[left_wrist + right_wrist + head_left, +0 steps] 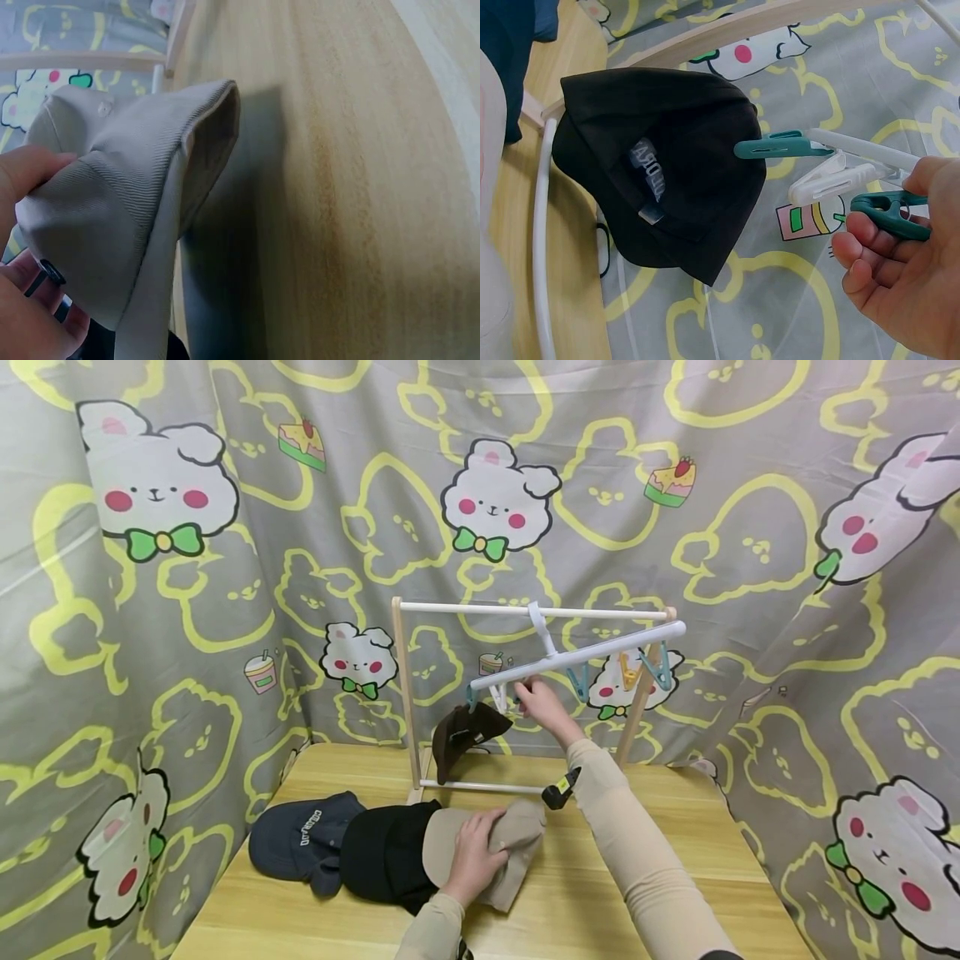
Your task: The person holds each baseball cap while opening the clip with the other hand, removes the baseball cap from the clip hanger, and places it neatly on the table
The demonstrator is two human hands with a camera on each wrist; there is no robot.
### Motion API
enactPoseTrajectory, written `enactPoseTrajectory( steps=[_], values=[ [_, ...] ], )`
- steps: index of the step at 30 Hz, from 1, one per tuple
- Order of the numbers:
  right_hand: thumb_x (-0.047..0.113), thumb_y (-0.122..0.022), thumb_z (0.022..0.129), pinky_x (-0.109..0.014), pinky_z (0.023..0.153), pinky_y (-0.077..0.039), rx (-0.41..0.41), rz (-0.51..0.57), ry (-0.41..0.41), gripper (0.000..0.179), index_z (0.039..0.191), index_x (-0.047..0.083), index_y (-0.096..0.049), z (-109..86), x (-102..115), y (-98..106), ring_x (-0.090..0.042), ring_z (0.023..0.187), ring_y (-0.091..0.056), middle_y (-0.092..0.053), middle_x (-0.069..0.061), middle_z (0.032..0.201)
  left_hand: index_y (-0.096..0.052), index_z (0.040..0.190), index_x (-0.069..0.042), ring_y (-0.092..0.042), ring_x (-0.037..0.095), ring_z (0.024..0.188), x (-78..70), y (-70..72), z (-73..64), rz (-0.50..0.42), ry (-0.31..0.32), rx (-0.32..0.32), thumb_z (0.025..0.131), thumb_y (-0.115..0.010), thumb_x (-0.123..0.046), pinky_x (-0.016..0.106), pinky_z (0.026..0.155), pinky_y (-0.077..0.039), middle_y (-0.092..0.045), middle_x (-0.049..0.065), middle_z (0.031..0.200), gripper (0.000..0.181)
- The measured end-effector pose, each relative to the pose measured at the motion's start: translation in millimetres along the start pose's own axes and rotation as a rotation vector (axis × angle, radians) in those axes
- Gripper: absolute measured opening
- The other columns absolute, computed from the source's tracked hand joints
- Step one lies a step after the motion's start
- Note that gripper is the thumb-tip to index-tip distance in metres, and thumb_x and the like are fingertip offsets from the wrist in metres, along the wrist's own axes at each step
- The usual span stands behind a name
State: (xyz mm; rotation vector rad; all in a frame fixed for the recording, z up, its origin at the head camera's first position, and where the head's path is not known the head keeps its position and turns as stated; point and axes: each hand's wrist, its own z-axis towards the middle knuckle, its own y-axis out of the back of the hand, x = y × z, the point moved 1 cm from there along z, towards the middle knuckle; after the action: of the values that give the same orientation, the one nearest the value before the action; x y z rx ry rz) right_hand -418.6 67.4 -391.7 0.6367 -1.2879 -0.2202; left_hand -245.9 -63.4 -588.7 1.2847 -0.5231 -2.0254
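Note:
My left hand [474,852] grips a beige cap [90,225] by its crown, thumb on one side and fingers on the other, low over the table. Up at the pale clip hanger [615,645], my right hand [900,262] pinches a dark green clothespin [891,214] between thumb and fingers. A dark cap [697,142] hangs from the hanger's end, its edge held by another green clothespin [776,146]. Between these two clips is a white clothespin [832,184] with nothing in it. The hanger tilts, its left end lower.
A black cap [382,852] and a navy cap [288,839] with white lettering lie overlapping at the table's left. The hanger hooks on a rack's white top bar [465,608]. Blue clips [660,668] and a yellow clip [628,670] hang at its right. A patterned curtain [420,552] surrounds the table.

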Motion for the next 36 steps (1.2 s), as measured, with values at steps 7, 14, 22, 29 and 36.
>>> enactPoseTrajectory(
  steps=[7,14,22,29,36],
  values=[
    [0.028,-0.037,0.104,-0.039,0.071,-0.053,0.000,-0.020,0.005,0.029,0.105,0.001,-0.049,0.2,-2.2,1.5,-0.034,0.080,-0.060,-0.059,-0.018,0.084,-0.060,0.127,-0.020,-0.056,0.024,0.101,0.3,-0.8,-3.6,0.023,-0.022,-0.017,0.064,-0.085,-0.014,0.044,0.083,-0.044,-0.063,0.003,0.115,0.067],
    [0.026,-0.038,0.104,-0.029,0.065,-0.048,-0.003,-0.028,0.004,0.028,0.106,0.001,-0.049,0.9,-2.9,1.7,-0.022,0.072,-0.056,-0.058,-0.016,0.083,-0.060,0.128,-0.019,-0.057,0.025,0.104,-0.2,0.2,-5.2,0.013,-0.029,-0.003,0.064,-0.086,-0.016,0.046,0.087,-0.044,-0.062,0.004,0.117,0.069],
    [0.027,-0.038,0.104,-0.028,0.063,-0.048,-0.010,-0.032,-0.003,0.036,0.109,-0.007,-0.051,0.8,-1.5,2.7,-0.024,0.069,-0.058,-0.056,-0.007,0.075,-0.059,0.129,-0.018,-0.056,0.025,0.108,-0.9,0.6,-6.6,0.011,-0.021,0.020,0.066,-0.086,-0.017,0.049,0.092,-0.044,-0.062,0.005,0.119,0.069],
    [0.027,-0.039,0.103,-0.028,0.062,-0.048,-0.028,-0.026,-0.006,0.029,0.096,0.002,-0.051,0.4,-0.3,2.6,-0.020,0.065,-0.056,-0.055,-0.005,0.072,-0.059,0.130,-0.018,-0.056,0.026,0.110,-2.2,2.5,-7.5,0.005,-0.023,0.032,0.067,-0.087,-0.017,0.050,0.094,-0.043,-0.062,0.006,0.120,0.068],
    [0.027,-0.040,0.103,-0.027,0.063,-0.048,-0.028,-0.038,-0.008,0.034,0.104,-0.004,-0.054,1.6,-0.9,2.4,-0.016,0.063,-0.055,-0.056,-0.004,0.072,-0.057,0.132,-0.019,-0.055,0.026,0.114,-2.3,3.9,-7.5,-0.018,0.000,0.079,0.070,-0.085,-0.019,0.051,0.096,-0.042,-0.061,0.005,0.123,0.068]
  ],
)
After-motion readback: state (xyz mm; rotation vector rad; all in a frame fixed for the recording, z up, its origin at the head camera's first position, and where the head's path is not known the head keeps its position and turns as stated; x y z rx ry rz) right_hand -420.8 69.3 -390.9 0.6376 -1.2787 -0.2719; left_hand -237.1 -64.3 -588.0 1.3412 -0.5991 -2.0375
